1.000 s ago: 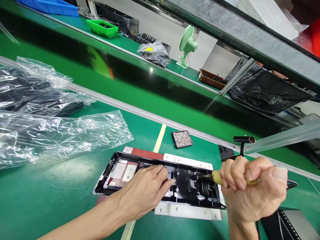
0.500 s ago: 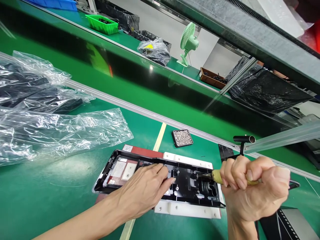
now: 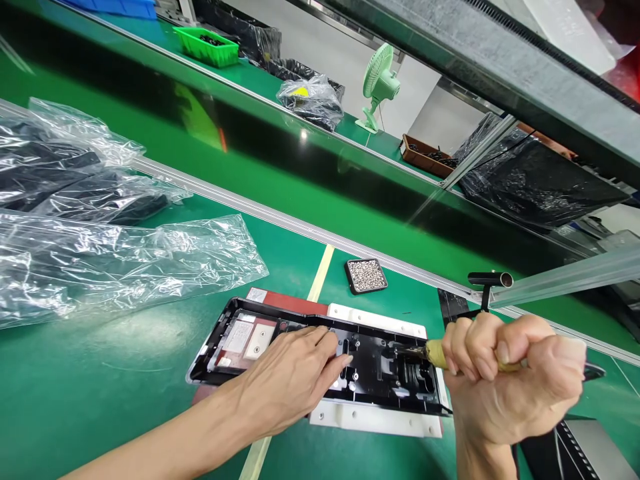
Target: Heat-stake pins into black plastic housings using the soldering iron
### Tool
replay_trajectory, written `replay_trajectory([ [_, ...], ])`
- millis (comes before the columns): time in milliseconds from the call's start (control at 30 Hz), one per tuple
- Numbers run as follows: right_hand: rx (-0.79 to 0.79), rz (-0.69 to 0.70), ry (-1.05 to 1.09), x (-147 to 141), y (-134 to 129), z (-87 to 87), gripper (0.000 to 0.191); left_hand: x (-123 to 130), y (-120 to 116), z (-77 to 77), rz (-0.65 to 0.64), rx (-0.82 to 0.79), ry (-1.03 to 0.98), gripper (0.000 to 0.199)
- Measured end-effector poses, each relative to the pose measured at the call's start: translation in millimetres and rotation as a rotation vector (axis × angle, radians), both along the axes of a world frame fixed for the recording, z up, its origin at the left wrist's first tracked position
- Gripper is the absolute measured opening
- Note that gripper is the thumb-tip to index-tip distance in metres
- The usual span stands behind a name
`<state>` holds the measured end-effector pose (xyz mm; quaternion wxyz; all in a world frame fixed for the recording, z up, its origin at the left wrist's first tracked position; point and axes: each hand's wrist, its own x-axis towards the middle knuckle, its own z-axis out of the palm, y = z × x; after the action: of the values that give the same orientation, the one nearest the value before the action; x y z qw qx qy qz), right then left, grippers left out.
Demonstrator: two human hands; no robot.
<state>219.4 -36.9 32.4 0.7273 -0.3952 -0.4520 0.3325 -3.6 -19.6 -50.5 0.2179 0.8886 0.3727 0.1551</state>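
A long black plastic housing [image 3: 370,367] lies in a fixture with white side blocks [image 3: 380,419] and a reddish-brown base [image 3: 295,305]. Across its middle rests my left hand [image 3: 295,367], fingers extended and thumb apart, touching the inner parts; what is under the palm is hidden. My right hand [image 3: 515,373] is closed in a fist round the yellowish handle of a soldering iron [image 3: 436,354]. The iron's metal tip points left and reaches into the right end of the housing. Whether it touches a part there I cannot tell. A dark cord leaves the handle's rear.
Behind the housing sits a small black tray [image 3: 367,275] of tiny metal parts. A tubular metal holder [image 3: 490,279] stands behind my right hand. Clear plastic bags [image 3: 130,267] cover the left side. A metal rail [image 3: 280,217] runs along the bench, and a fan [image 3: 379,83] stands beyond.
The view has shifted very slightly. My right hand and the iron appear a touch farther right and lower; both hands keep the same hold and place.
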Motion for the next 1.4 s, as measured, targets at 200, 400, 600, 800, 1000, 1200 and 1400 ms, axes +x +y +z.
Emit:
replay_trajectory([
  [200, 0.008, -0.002, -0.001, 1, 0, -1.3, 0.033, 0, 1, 2.4, -0.004, 0.004, -0.012, 0.034],
  [400, 0.025, 0.011, -0.006, 2, 0, -2.9, 0.032, 0, 0, 0.2, -0.002, 0.017, -0.001, 0.032],
  [600, 0.026, -0.022, -0.016, -3, 0, 0.0, 0.034, -1, 0, -2.2, -0.010, 0.051, -0.003, 0.030],
  [800, 0.022, -0.010, -0.016, -2, 0, -0.5, 0.034, -1, -1, -4.3, 0.005, 0.057, -0.032, 0.030],
  [1000, 0.029, -0.011, -0.009, -1, -1, -2.4, 0.035, 0, 0, -4.3, 0.005, 0.036, -0.014, 0.030],
  [1200, 0.019, -0.024, -0.001, -4, 0, 0.3, 0.031, -1, 0, -3.0, 0.001, 0.039, -0.011, 0.031],
  [1400, 0.013, -0.029, 0.017, -8, 1, 3.0, 0.036, -1, 0, -1.6, 0.000, 0.031, -0.028, 0.031],
])
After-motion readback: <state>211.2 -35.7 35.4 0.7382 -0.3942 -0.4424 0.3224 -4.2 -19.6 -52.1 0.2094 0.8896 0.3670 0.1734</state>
